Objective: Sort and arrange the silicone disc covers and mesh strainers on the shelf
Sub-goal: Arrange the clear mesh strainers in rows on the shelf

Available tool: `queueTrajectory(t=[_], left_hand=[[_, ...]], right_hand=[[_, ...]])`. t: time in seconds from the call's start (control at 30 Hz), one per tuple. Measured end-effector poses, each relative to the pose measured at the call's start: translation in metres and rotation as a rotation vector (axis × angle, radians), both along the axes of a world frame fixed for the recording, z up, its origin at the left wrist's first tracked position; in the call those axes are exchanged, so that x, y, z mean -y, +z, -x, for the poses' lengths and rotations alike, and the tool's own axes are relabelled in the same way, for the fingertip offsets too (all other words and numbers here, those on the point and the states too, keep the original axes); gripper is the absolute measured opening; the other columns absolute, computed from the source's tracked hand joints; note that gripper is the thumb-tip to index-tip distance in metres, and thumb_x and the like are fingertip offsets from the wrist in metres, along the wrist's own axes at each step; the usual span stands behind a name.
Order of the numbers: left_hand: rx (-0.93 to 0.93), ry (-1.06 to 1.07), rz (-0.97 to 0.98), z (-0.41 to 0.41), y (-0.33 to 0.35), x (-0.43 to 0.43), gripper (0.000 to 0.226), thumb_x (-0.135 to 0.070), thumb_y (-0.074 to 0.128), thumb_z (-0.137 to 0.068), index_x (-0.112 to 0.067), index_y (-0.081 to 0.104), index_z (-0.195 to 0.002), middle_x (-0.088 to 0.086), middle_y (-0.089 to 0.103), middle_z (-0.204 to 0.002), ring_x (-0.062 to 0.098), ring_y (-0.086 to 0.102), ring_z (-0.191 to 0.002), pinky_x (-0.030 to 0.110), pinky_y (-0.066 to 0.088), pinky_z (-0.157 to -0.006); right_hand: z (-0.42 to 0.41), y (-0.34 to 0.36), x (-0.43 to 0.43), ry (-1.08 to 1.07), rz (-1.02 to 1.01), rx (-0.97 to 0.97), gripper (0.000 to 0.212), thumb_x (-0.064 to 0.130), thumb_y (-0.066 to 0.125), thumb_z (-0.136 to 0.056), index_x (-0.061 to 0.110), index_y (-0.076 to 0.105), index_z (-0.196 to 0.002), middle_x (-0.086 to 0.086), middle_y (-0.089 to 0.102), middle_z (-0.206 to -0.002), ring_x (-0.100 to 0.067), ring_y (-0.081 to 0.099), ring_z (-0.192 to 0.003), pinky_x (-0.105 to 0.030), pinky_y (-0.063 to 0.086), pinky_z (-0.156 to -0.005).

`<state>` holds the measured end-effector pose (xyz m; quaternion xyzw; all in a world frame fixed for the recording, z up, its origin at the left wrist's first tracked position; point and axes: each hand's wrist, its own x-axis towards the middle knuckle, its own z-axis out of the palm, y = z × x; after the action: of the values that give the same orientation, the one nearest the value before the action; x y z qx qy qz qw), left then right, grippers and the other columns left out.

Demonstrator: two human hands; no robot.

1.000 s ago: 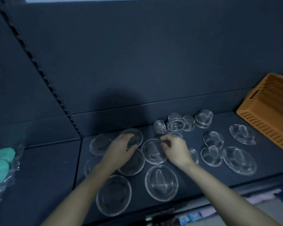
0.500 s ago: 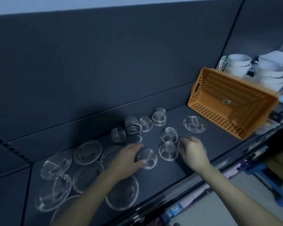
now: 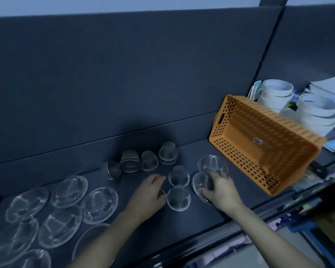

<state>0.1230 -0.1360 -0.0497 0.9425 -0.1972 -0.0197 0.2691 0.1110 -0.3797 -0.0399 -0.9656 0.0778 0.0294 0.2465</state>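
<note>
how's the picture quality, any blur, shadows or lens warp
Head view: dim bluish light, soft blur all over; the wide-angle lens leaves the shelf slanted; a dark shadow lies on the back panel above the mesh strainers; the clear disc cover gripped by the right hand shows only faint glints.

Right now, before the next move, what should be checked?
1. Right hand holds disc: ok, fingers curl on it.
2. Left hand grip: cannot tell, it hides what lies under it.
3. Back strainers upright: not ok, one strainer lies tipped.
4. Big discs grouped at left: ok.
5. Basket clear of both hands: ok.
</note>
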Motion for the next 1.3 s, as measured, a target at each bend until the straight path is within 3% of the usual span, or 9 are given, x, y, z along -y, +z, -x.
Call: queueTrajectory(t=[0.13, 0.23, 0.4, 0.63, 0.73, 0.8, 0.97, 1.13, 1.3], left_hand=[[0.127, 0.007, 0.06, -0.016, 0.013, 0.044, 0.045, -0.024, 0.055, -0.091, -0.015, 0.046, -0.134, -0.004, 0.046, -0.134, 0.011, 0.045, -0.119, 0.017, 0.034, -0.1], [0.147, -0.085, 0.023, -0.031, 0.015, 0.082, 0.044, -0.023, 0.052, -0.092, -0.013, 0.046, -0.135, -0.001, 0.046, -0.134, 0.013, 0.042, -0.123, 0.018, 0.031, -0.103], [0.082, -0.198, -0.135, -0.07, 0.013, 0.133, 0.042, -0.016, 0.052, -0.09, -0.008, 0.047, -0.13, 0.007, 0.048, -0.133, 0.023, 0.044, -0.123, 0.039, 0.042, -0.098], [-0.164, -0.294, -0.291, -0.111, 0.003, 0.172, 0.091, -0.033, 0.069, -0.08, -0.016, 0.012, -0.15, 0.012, 0.015, -0.155, 0.028, 0.016, -0.142, 0.041, 0.025, -0.114], [-0.241, -0.331, -0.317, -0.119, 0.003, 0.186, 0.094, -0.039, 0.072, -0.077, -0.02, 0.014, -0.149, 0.012, 0.025, -0.15, 0.031, 0.027, -0.136, 0.041, 0.03, -0.11], [-0.254, -0.35, -0.325, -0.124, 0.005, 0.192, 0.083, -0.036, 0.073, -0.076, -0.023, 0.029, -0.145, 0.011, 0.04, -0.136, 0.029, 0.042, -0.124, 0.041, 0.039, -0.103], [-0.135, -0.316, -0.256, -0.125, 0.018, 0.189, 0.072, -0.042, 0.073, -0.074, -0.028, 0.042, -0.137, 0.006, 0.049, -0.122, 0.026, 0.046, -0.112, 0.041, 0.043, -0.095], [0.076, -0.146, -0.18, -0.115, 0.042, 0.166, 0.072, -0.042, 0.071, -0.072, -0.024, 0.042, -0.135, 0.006, 0.045, -0.123, 0.027, 0.041, -0.109, 0.042, 0.047, -0.087], [0.139, 0.028, -0.079, -0.094, 0.056, 0.119, 0.068, -0.032, 0.069, -0.071, -0.026, 0.043, -0.133, 0.003, 0.044, -0.121, 0.023, 0.04, -0.107, 0.031, 0.041, -0.083]], right_hand=[[-0.007, 0.004, 0.025, -0.024, -0.068, 0.116, 0.061, 0.041, 0.071, -0.076, 0.024, 0.05, -0.131, -0.007, 0.06, -0.115, -0.028, 0.049, -0.108, -0.033, 0.045, -0.088], [-0.011, 0.001, 0.043, -0.045, -0.13, 0.104, 0.064, 0.042, 0.069, -0.077, 0.021, 0.049, -0.134, -0.006, 0.06, -0.119, -0.025, 0.05, -0.114, -0.034, 0.046, -0.094], [-0.01, -0.006, 0.058, -0.025, -0.082, 0.062, 0.062, 0.035, 0.072, -0.076, 0.024, 0.049, -0.132, -0.005, 0.058, -0.119, -0.027, 0.048, -0.113, -0.032, 0.045, -0.092], [-0.014, -0.009, 0.077, -0.074, -0.146, 0.051, 0.063, 0.032, 0.073, -0.074, 0.021, 0.05, -0.132, -0.005, 0.057, -0.123, -0.029, 0.046, -0.117, -0.034, 0.042, -0.099], [-0.015, -0.006, 0.082, -0.123, -0.224, 0.08, 0.061, 0.032, 0.074, -0.071, 0.019, 0.053, -0.127, -0.006, 0.061, -0.115, -0.027, 0.052, -0.111, -0.037, 0.045, -0.096], [-0.015, -0.006, 0.083, -0.138, -0.251, 0.102, 0.059, 0.032, 0.075, -0.07, 0.017, 0.056, -0.124, -0.006, 0.063, -0.113, -0.026, 0.054, -0.109, -0.038, 0.045, -0.095], [-0.014, -0.001, 0.086, -0.176, -0.346, 0.169, 0.053, 0.029, 0.076, -0.072, 0.016, 0.058, -0.12, 0.003, 0.062, -0.109, -0.018, 0.056, -0.107, -0.029, 0.045, -0.092], [-0.017, 0.011, 0.079, -0.165, -0.326, 0.241, 0.06, 0.033, 0.076, -0.073, 0.018, 0.055, -0.127, -0.001, 0.06, -0.12, -0.02, 0.052, -0.114, -0.037, 0.044, -0.098], [-0.019, 0.022, 0.048, -0.08, -0.325, 0.261, 0.064, 0.032, 0.076, -0.074, 0.017, 0.053, -0.131, -0.004, 0.056, -0.128, -0.02, 0.049, -0.12, -0.022, 0.035, -0.095]])
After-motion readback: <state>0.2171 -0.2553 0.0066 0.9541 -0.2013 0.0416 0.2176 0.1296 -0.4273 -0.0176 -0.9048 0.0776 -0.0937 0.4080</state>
